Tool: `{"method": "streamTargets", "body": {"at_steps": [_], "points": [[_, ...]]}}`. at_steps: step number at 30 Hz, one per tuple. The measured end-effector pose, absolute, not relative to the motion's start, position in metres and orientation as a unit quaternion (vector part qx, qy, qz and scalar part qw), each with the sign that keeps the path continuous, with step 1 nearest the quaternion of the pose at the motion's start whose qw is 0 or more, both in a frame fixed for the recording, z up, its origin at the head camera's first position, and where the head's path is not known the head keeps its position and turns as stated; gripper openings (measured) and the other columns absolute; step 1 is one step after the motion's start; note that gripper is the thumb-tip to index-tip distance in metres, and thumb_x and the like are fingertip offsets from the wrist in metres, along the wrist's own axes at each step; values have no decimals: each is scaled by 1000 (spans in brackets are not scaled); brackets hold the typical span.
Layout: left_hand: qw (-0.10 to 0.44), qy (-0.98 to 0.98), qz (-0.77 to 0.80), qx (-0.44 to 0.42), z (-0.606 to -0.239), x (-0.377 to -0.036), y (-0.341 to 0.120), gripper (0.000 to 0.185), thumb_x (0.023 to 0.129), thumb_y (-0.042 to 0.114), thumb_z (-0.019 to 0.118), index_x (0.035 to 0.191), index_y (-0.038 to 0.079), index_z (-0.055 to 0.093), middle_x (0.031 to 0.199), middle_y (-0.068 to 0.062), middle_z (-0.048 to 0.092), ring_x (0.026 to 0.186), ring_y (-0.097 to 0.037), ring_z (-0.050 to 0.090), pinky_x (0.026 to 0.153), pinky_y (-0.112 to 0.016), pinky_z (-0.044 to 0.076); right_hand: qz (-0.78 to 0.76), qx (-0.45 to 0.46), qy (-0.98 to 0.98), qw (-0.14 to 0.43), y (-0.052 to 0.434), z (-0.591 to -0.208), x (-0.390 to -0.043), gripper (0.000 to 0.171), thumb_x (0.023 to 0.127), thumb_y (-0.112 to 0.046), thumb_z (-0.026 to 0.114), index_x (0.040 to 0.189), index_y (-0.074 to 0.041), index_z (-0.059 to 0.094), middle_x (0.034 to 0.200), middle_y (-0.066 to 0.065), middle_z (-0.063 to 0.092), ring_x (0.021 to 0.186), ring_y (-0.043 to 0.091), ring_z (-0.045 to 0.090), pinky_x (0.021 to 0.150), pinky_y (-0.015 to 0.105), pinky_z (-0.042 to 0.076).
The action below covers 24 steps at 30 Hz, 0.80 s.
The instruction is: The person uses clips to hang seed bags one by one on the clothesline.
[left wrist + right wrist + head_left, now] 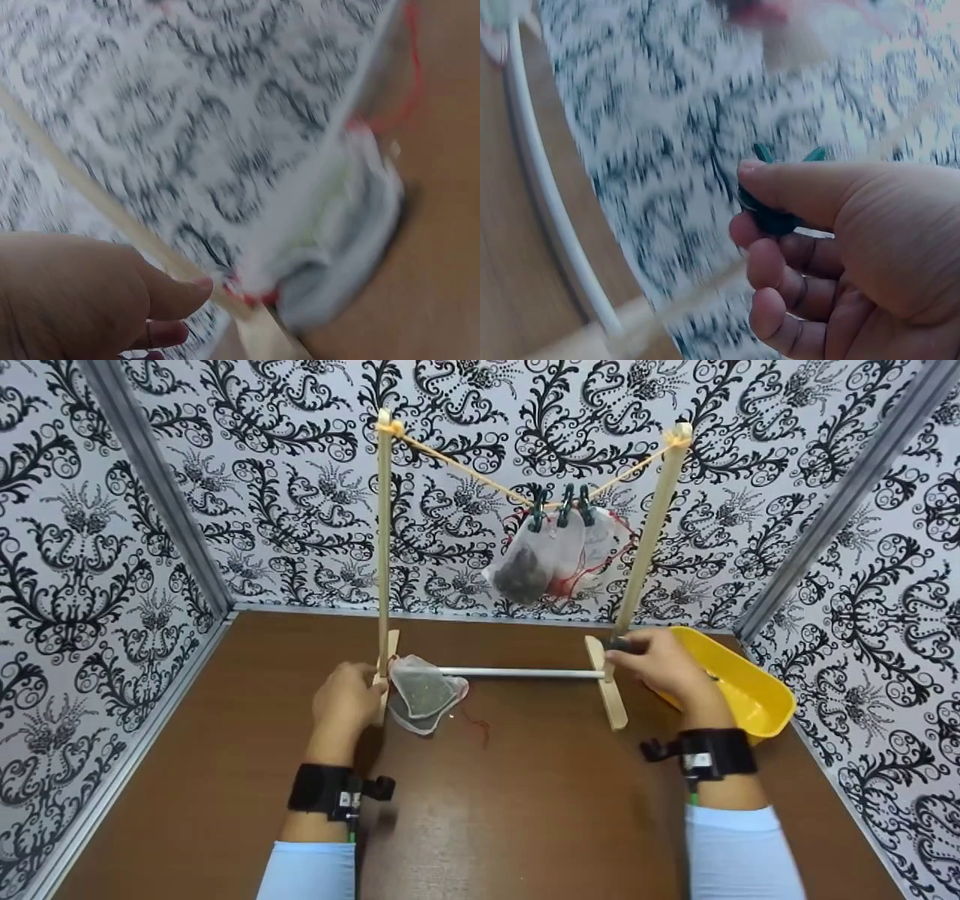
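Note:
In the head view my left hand [346, 701] is at the foot of the left wooden post [384, 547]. Its thumb tip overlaps that post in the left wrist view, with the fingers loosely bent below. Beside it, sheer white pouches [424, 694] with red drawstrings and dull green contents lie against the white rod [525, 673]. My right hand [667, 664], near the foot of the right post [651, 540], pinches a dark green clothespin [769, 214] between thumb and index finger. Its two handle ends stick up above the thumb in the right wrist view.
A yellow cord [457, 466] sags between the posts. Three dark green clothespins [568, 506] on it hold hanging sheer pouches [525, 566], one with dark contents. Behind my right hand stands a yellow tray [780, 712] on the brown table [525, 810]. Patterned walls enclose the table.

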<state>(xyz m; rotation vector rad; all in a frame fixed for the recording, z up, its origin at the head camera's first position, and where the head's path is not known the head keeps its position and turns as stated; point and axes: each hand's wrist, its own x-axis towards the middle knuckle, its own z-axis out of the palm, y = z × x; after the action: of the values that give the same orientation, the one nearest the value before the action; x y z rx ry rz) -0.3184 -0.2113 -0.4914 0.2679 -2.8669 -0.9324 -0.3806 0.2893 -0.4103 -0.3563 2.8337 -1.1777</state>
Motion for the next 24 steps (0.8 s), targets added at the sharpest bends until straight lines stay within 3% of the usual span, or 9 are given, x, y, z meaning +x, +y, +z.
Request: {"method": "streamTargets", "body": {"at_steps": [4,10,17,24], "points": [[93,-950,-294,49,-469,-313,-190,40,106,27,76,143,12,79,138,-19,78,127,-46,75,101,-66,61,-403,-140,904,-2,250,-419,-376,31,107,-27,81,119,1,82,92,10,74,75,16,64,68,26,58],[148,-951,-269,-39,-447,-301,-153,39,100,27,86,137,14,82,135,-17,79,114,-42,80,95,-61,66,-424,-184,887,18,188,-436,-363,26,110,-26,75,123,-4,82,117,16,79,102,24,69,92,33,58],[196,-938,-267,-103,-439,-284,-129,49,92,22,95,139,15,81,116,-7,75,104,-34,79,86,-56,68,-521,-197,829,50,151,-444,-346,15,104,-16,83,99,-3,80,88,1,78,72,18,65,63,24,55],[209,-936,-246,-141,-434,-277,-121,66,88,22,99,150,20,75,118,-5,75,102,-33,75,85,-50,66,-590,-206,777,84,129,-448,-339,22,96,-8,89,111,1,75,86,-3,80,72,16,75,63,24,61]]}}
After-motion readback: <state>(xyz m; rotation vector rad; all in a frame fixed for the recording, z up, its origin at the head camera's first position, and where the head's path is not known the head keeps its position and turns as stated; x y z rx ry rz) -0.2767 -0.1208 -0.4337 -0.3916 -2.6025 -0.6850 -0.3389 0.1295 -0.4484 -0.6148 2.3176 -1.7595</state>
